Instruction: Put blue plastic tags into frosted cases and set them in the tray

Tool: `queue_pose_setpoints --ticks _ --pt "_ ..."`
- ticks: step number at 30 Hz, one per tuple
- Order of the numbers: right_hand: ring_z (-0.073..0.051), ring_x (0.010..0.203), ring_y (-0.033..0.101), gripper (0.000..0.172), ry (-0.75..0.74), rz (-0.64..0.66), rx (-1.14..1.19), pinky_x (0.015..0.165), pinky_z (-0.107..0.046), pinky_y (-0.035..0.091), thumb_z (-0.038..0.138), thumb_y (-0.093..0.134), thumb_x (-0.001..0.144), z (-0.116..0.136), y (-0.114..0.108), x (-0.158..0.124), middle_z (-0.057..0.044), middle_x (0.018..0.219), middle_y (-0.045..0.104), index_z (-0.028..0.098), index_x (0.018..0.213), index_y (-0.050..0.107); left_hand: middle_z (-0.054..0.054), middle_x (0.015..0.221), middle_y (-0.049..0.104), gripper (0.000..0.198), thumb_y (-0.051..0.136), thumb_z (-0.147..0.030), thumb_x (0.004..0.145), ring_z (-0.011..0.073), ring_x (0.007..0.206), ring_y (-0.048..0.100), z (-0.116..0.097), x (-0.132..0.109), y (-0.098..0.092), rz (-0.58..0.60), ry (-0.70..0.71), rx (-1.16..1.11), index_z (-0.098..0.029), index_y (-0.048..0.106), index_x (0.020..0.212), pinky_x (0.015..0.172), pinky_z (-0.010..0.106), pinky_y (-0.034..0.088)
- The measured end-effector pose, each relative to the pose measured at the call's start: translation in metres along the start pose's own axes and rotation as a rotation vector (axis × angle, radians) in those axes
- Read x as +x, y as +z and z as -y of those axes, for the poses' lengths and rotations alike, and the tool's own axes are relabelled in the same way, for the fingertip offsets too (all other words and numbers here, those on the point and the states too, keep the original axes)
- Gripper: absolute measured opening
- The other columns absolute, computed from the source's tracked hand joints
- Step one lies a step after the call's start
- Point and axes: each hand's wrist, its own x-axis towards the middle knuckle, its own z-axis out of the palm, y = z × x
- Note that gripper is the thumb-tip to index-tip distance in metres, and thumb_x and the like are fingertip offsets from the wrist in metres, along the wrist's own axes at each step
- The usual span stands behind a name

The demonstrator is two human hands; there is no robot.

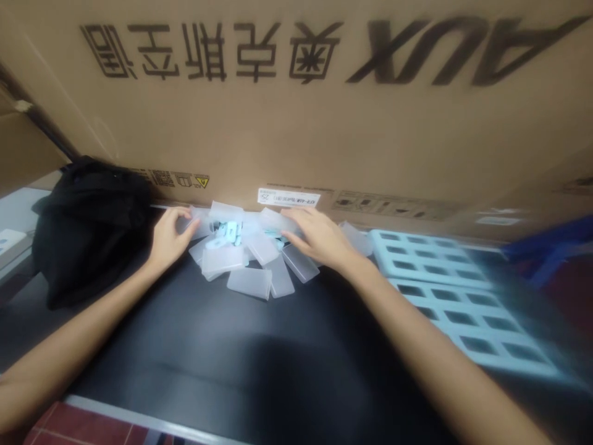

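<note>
Several translucent flat sleeves (250,283) lie in a loose pile at the back of the black table, with small light-blue pieces (230,232) among them. At the pile's left edge my left hand (171,238) has its thumb and fingers closed on a translucent sleeve (200,222). My right hand (317,235) is at the pile's right side, its thumb and fingers around another translucent sleeve (277,220). Both hands are slightly blurred.
A large cardboard box (287,136) stands behind the pile. On the right lie two light-blue trays (435,278) with rectangular openings. A black cloth bag (88,228) sits at the left. The black table (199,352) has a metal front edge.
</note>
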Motion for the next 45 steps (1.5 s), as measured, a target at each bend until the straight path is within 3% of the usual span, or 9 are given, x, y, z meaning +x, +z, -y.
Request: queue_pose_setpoints --ticks 3,7,10,15,21,29,35,39,45 --pt "-0.034 0.141 0.051 0.052 0.01 0.012 -0.059 0.115 -0.054 0.044 0.052 0.047 0.103 -0.029 -0.011 -0.017 -0.015 0.152 0.058 0.018 0.141 0.061 0.013 0.147 0.064 0.042 0.052 -0.053 0.103 0.0296 0.137 0.06 0.004 -0.012 -0.008 0.161 -0.002 -0.03 -0.019 0.066 0.125 0.12 0.052 0.044" --pt "-0.04 0.126 0.062 0.068 0.253 0.158 -0.087 0.103 -0.057 0.052 0.06 0.063 0.089 -0.08 -0.019 -0.049 -0.02 0.135 0.068 0.015 0.14 0.061 0.015 0.173 0.033 0.07 0.044 -0.065 0.104 0.037 0.162 0.025 0.005 -0.03 -0.017 0.35 0.043 -0.041 -0.022 0.043 0.158 0.13 0.065 0.025" --pt "-0.038 0.123 0.066 0.064 0.308 0.241 -0.08 0.1 -0.053 0.054 0.053 0.065 0.087 -0.099 -0.016 -0.064 -0.019 0.134 0.07 0.015 0.139 0.062 0.014 0.177 0.021 0.077 0.04 -0.07 0.103 0.0415 0.165 0.008 0.004 -0.04 -0.019 0.335 0.11 -0.025 -0.028 0.028 0.167 0.128 0.073 0.018" --pt "-0.033 0.117 0.068 0.048 0.311 0.18 -0.084 0.099 -0.047 0.054 0.038 0.059 0.089 -0.096 -0.009 -0.072 -0.017 0.128 0.072 0.014 0.131 0.065 0.013 0.178 0.018 0.081 0.046 -0.074 0.099 0.0463 0.165 0.001 -0.007 -0.058 -0.03 0.402 0.285 0.007 -0.034 0.026 0.167 0.125 0.077 0.014" --pt "-0.036 0.113 0.068 0.054 0.366 0.05 -0.11 0.098 -0.051 0.053 0.053 0.06 0.09 -0.089 -0.021 -0.076 -0.017 0.124 0.073 0.015 0.128 0.067 0.013 0.176 0.024 0.07 0.067 -0.056 0.094 0.0446 0.164 0.009 -0.019 -0.068 -0.038 0.536 0.336 0.056 -0.03 0.044 0.156 0.127 0.071 0.023" --pt "-0.036 0.121 0.062 0.047 0.199 -0.046 -0.061 0.103 -0.054 0.051 0.053 0.049 0.101 -0.032 -0.03 -0.069 -0.016 0.124 0.072 0.019 0.127 0.067 0.013 0.152 0.054 0.034 0.059 -0.04 0.1 0.038 0.151 0.041 -0.02 -0.063 -0.038 0.216 0.246 0.11 -0.026 0.061 0.13 0.123 0.065 0.036" --pt "-0.032 0.123 0.063 0.051 -0.056 0.216 -0.061 0.099 -0.047 0.055 0.046 0.063 0.096 0.026 -0.022 -0.058 -0.013 0.14 0.064 0.025 0.143 0.06 0.014 0.143 0.064 0.041 0.064 -0.036 0.098 0.0327 0.134 0.059 -0.082 -0.085 -0.031 0.394 0.706 0.155 -0.025 0.062 0.137 0.114 0.052 0.047" --pt "-0.03 0.115 0.066 0.047 0.007 0.215 -0.108 0.093 -0.043 0.056 0.03 0.058 0.094 0.02 -0.015 -0.059 -0.012 0.131 0.067 0.028 0.141 0.06 0.017 0.152 0.059 0.042 0.055 -0.041 0.103 0.0357 0.14 0.055 -0.124 -0.09 -0.009 0.458 0.721 0.255 -0.019 0.063 0.138 0.115 0.053 0.046" --pt "-0.034 0.108 0.069 0.048 0.205 0.205 -0.214 0.083 -0.043 0.056 0.031 0.058 0.088 0.009 -0.016 -0.071 -0.016 0.13 0.067 0.019 0.135 0.057 0.016 0.13 0.07 0.035 0.05 -0.043 0.106 0.0339 0.121 0.064 -0.144 -0.069 0.013 0.461 0.699 0.209 -0.015 0.07 0.1 0.102 0.049 0.052"
